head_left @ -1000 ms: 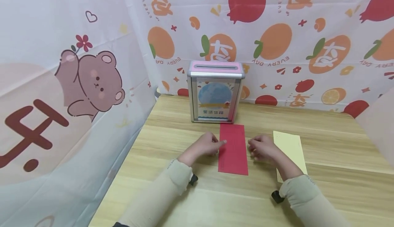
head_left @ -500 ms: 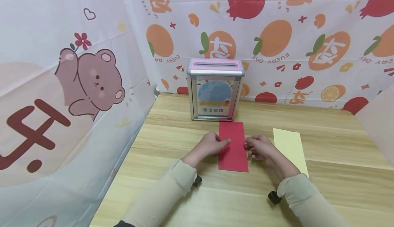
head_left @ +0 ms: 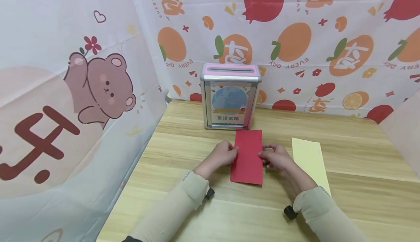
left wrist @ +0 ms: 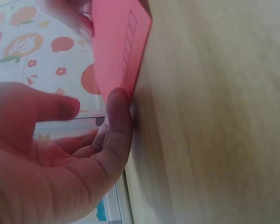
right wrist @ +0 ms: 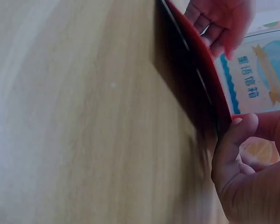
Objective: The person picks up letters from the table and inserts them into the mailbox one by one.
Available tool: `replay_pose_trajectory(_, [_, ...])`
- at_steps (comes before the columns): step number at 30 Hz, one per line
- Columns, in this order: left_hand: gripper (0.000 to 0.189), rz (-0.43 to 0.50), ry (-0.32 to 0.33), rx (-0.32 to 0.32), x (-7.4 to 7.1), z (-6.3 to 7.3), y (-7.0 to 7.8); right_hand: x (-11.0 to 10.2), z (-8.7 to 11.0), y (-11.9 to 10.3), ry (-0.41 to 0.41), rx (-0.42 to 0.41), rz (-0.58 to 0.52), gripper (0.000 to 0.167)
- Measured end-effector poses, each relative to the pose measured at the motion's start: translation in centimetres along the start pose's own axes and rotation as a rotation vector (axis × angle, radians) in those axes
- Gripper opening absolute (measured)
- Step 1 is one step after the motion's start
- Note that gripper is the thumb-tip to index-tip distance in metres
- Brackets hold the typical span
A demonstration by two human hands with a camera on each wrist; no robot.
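Note:
A red envelope [head_left: 248,162] is held between both hands in front of the box, tilted and partly raised over the wooden table. My left hand [head_left: 224,153] pinches its left long edge; in the left wrist view one fingertip lies on the face beside a printed row of small boxes, while another digit stays apart. At the opposite edge, my right hand [head_left: 277,157] grips the envelope with its thumb on the upper side and the fingers curled beneath. The right wrist view shows the envelope's edge [right wrist: 214,81] and its dark, shadowed underside.
A metal-framed letter box [head_left: 229,100] with a pink top and a slot [head_left: 231,70] stands behind the envelope. To the right, a pale yellow envelope [head_left: 310,162] lies partly under the right forearm. Printed cloth [head_left: 292,1] hangs behind and left of the wooden table [head_left: 177,125].
My right hand has moved left onto the red envelope's edge and taken hold. The left thumb has drawn back to the left edge. The envelope has turned slightly and tilted.

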State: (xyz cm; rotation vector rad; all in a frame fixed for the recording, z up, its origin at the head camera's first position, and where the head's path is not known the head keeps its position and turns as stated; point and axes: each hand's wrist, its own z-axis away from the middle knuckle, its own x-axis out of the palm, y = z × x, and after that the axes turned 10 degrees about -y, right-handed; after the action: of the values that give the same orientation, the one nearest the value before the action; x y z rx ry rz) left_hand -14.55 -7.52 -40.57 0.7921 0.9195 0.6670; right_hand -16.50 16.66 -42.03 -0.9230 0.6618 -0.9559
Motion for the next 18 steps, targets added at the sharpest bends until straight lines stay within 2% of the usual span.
replay_pose_trajectory(4, [0.037, -0.004, 0.001, 0.013, -0.3, 0.0, -0.2, 0.0, 0.9, -0.4, 0.007, -0.028, 0.039, 0.042])
replay_pose_trajectory(12, [0.023, 0.017, 0.006, 0.048, 0.1, 0.0, 0.2, -0.4, 1.8, -0.9, 0.003, -0.099, 0.042, 0.039])
replay_pose_trajectory(15, [0.018, 0.038, 0.036, 0.071, 0.2, 0.1, 0.3, -0.4, 1.9, -1.0, 0.009, -0.118, 0.037, 0.032])
replay_pose_trajectory(18, [0.020, 0.051, 0.072, 0.122, 0.0, 0.1, 0.7, -0.5, 2.1, -1.2, 0.021, -0.144, 0.052, 0.026])
